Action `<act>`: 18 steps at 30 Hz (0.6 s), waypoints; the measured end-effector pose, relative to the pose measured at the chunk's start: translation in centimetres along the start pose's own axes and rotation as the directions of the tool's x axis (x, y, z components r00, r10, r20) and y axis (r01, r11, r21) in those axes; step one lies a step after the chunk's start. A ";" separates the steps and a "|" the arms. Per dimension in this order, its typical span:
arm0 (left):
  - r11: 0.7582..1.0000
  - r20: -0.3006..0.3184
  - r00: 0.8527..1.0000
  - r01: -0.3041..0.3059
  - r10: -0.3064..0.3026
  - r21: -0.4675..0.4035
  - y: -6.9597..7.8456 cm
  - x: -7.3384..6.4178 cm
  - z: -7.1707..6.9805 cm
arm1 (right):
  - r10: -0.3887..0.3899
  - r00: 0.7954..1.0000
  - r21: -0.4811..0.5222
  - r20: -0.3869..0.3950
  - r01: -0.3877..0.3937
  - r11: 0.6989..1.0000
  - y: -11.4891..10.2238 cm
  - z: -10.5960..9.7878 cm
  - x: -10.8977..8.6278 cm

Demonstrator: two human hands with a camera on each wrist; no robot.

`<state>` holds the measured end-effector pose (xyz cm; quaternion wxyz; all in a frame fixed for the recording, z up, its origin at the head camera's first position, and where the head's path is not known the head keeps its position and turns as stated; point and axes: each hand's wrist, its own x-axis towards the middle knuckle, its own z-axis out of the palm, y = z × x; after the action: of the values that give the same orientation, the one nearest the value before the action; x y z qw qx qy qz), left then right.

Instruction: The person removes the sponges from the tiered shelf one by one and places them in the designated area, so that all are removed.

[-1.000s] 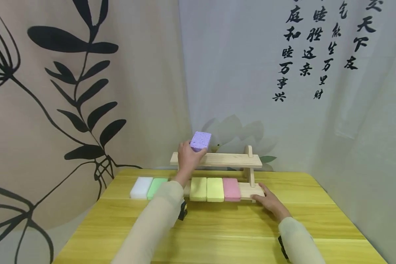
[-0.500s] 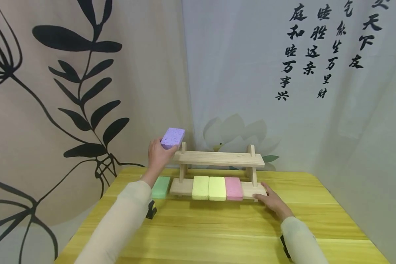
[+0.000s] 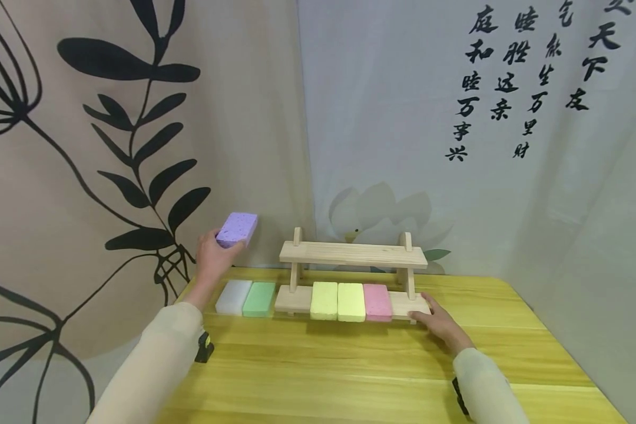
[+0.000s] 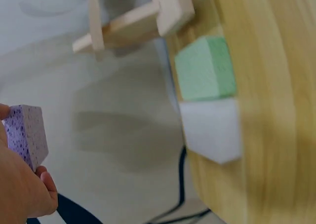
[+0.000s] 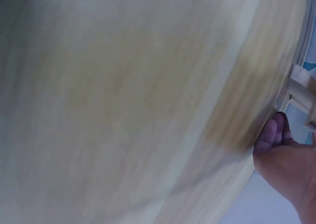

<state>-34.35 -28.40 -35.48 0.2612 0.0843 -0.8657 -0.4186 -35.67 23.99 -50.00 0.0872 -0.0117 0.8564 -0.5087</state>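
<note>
Pinched in my left hand (image 3: 215,256) is a purple sponge (image 3: 237,229), raised at the left beyond the rack's end. The left wrist view shows this purple sponge (image 4: 27,135) between thumb and fingers. My right hand (image 3: 444,324) holds the right end of a two-tier wooden rack (image 3: 352,253), thumb at the front and fingers round the end. On the rack's lower board sit two yellow sponges (image 3: 324,301) and a pink sponge (image 3: 377,302), side by side. A white sponge (image 3: 234,297) and a green sponge (image 3: 259,299) lie on the table left of the rack.
The upper board of the rack bears no sponge. Both stand on a wood-grain table (image 3: 318,365), whose far edge meets a printed curtain (image 3: 254,147). Another curtain (image 3: 588,235) hangs along the right.
My left hand has carried the purple sponge leftward from above the rack, past its left end. The right hand stays at the rack's right end.
</note>
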 end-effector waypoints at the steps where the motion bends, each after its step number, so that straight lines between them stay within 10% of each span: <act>1: 1.000 0.001 1.000 0.005 -0.005 0.007 -0.5 -0.1 -0.4 | 0.002 1.000 -0.002 -0.001 -0.002 1.000 0.0 0.0 0.0; 18: 0.994 0.000 0.999 0.052 -0.053 0.098 -8.1 -1.2 -3.3 | 0.014 1.000 -0.038 -0.005 -0.014 0.999 0.0 0.2 0.1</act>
<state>-32.17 -35.34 -40.43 0.2444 0.1191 -0.8831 -0.3824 -35.70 23.78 -50.12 0.0884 -0.0063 0.8662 -0.4918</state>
